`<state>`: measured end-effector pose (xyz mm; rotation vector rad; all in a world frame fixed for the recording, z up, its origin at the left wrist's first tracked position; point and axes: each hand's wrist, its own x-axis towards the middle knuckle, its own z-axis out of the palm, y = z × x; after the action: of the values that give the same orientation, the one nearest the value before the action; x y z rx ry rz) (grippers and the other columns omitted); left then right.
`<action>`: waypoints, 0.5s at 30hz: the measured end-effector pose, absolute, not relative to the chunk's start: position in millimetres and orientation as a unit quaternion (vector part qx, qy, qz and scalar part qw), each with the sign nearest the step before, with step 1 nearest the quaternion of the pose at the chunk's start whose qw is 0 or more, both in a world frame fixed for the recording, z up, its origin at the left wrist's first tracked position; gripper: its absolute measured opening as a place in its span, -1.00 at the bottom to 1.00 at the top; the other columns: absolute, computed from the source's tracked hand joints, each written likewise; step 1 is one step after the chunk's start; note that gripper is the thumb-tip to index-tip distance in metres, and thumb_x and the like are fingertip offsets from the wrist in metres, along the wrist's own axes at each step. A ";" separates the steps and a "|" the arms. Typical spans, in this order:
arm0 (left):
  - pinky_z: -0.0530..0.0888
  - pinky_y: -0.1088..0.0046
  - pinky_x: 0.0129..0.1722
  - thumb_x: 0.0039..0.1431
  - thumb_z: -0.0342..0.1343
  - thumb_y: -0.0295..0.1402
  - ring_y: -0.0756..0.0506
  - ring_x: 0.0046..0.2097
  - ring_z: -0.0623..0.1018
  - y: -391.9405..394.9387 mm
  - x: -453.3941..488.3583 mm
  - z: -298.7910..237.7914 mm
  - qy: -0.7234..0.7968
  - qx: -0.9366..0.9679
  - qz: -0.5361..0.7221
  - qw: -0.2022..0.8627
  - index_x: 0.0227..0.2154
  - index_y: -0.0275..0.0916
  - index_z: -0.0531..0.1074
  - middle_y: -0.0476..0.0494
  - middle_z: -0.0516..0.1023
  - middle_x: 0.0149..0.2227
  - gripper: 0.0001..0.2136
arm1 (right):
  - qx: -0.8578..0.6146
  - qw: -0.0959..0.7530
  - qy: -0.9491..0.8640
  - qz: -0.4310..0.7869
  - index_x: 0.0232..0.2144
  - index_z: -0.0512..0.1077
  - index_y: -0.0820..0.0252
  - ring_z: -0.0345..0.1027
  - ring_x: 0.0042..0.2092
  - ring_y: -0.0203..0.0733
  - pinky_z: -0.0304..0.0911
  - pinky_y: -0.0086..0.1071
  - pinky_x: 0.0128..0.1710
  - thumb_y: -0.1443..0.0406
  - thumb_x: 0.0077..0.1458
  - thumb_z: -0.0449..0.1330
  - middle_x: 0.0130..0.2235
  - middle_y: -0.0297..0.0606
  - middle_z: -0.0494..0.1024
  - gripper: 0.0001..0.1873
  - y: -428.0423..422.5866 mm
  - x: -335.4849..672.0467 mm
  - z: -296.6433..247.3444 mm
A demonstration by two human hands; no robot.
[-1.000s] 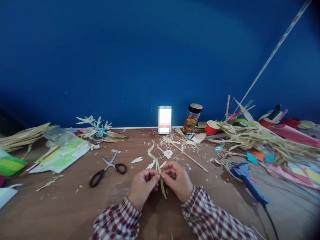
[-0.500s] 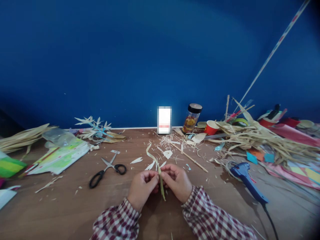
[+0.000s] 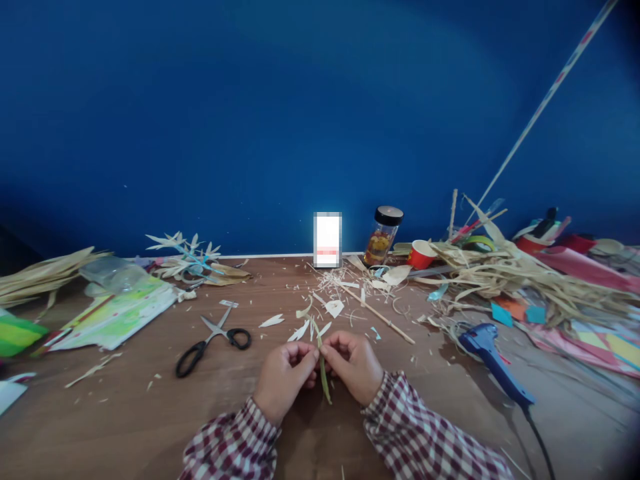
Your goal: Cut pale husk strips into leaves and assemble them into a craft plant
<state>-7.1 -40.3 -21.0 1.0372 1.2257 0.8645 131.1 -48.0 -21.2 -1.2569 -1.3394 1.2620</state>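
Low over the brown table (image 3: 125,427), my left hand (image 3: 285,381) and my right hand (image 3: 356,367) meet fingertip to fingertip. Both pinch a thin pale green leaf strip (image 3: 324,377). The strip's lower end hangs down between my wrists, and its upper end curls away toward the wall. Small cut leaf pieces (image 3: 273,321) lie just beyond my fingers. Black-handled scissors (image 3: 213,341) lie to the left of my left hand, apart from it.
A blue glue gun (image 3: 493,360) with its cord lies at right. A heap of dried leaf strips (image 3: 520,280), a red paper cup (image 3: 421,254), a black-lidded jar (image 3: 383,235), a thin wooden stick (image 3: 380,315), and coloured papers (image 3: 115,313) at left crowd the table.
The strip's upper end has curled lower and shorter above my fingers. Both hands stay in place, still pinching it.
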 end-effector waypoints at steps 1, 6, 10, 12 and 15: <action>0.41 0.56 -0.59 -0.19 0.16 -0.20 0.05 -0.61 0.41 -40.3 -7.2 -21.1 0.530 0.452 0.374 0.613 -0.55 -0.31 0.42 0.00 0.44 -0.64 -0.76 | -0.507 0.440 -0.543 0.505 -0.50 0.36 0.25 0.26 -0.56 -0.38 0.19 -0.53 -0.57 0.13 -0.04 0.14 -0.58 -0.37 0.41 -0.74 -48.0 131.2 -21.7; 0.40 0.58 -0.60 -0.18 0.15 -0.19 0.05 -0.60 0.41 -40.8 -7.2 -21.6 0.531 0.447 0.385 0.608 -0.54 -0.31 0.42 0.00 0.45 -0.63 -0.75 | -0.503 0.442 -0.546 0.503 -0.47 0.37 0.24 0.28 -0.54 -0.36 0.21 -0.51 -0.55 0.12 -0.03 0.13 -0.57 -0.37 0.43 -0.73 -47.7 131.6 -24.4; 0.40 0.58 -0.59 -0.18 0.15 -0.18 0.05 -0.60 0.42 -41.1 -6.9 -23.0 0.530 0.449 0.385 0.608 -0.51 -0.31 0.43 0.00 0.45 -0.63 -0.74 | -0.508 0.441 -0.546 0.499 -0.46 0.37 0.24 0.27 -0.55 -0.36 0.21 -0.51 -0.56 0.14 -0.05 0.15 -0.57 -0.35 0.43 -0.75 -46.5 131.6 -27.5; 0.40 0.57 -0.59 -0.18 0.15 -0.18 0.05 -0.60 0.41 -40.8 -7.0 -24.2 0.530 0.449 0.385 0.607 -0.51 -0.31 0.43 0.01 0.44 -0.63 -0.74 | -0.510 0.441 -0.545 0.498 -0.47 0.37 0.24 0.27 -0.55 -0.36 0.20 -0.51 -0.57 0.15 -0.06 0.15 -0.56 -0.35 0.44 -0.76 -46.4 131.5 -28.6; 0.39 0.57 -0.59 -0.17 0.14 -0.18 0.05 -0.60 0.41 -40.6 -7.1 -25.3 0.530 0.455 0.385 0.603 -0.52 -0.32 0.42 0.01 0.43 -0.63 -0.74 | -0.510 0.443 -0.536 0.507 -0.49 0.35 0.24 0.26 -0.56 -0.37 0.19 -0.52 -0.57 0.16 -0.06 0.16 -0.58 -0.36 0.43 -0.77 -46.9 131.0 -27.9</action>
<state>-7.1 -40.6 -25.3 1.0534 1.2263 0.8921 131.0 -46.9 -27.9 -1.2661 -1.3285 1.2573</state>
